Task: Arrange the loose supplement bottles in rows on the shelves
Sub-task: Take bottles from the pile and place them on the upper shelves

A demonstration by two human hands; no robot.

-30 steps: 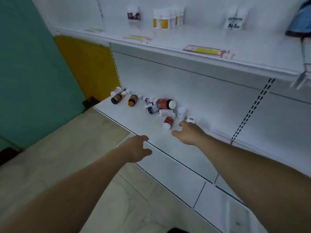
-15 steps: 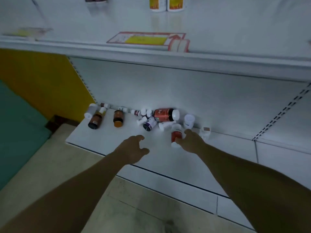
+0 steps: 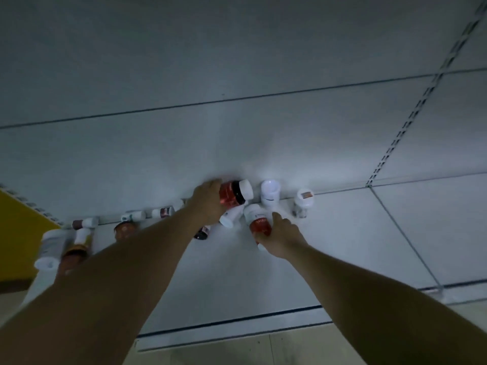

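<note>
Head: left grip (image 3: 208, 204) holds red bottle (image 3: 233, 196), shelf (image 3: 237, 280) rear.

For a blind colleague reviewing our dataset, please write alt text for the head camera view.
A person's left hand grips a large red bottle and the right hand grips a small red bottle at the back of a white shelf. A white jar stands upright nearby; other bottles lie on their sides to the left.

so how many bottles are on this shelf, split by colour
red bottles: 2
white bottles: 5
brown or dark bottles: 5
total: 12 in view; another may hide behind the left arm
</note>
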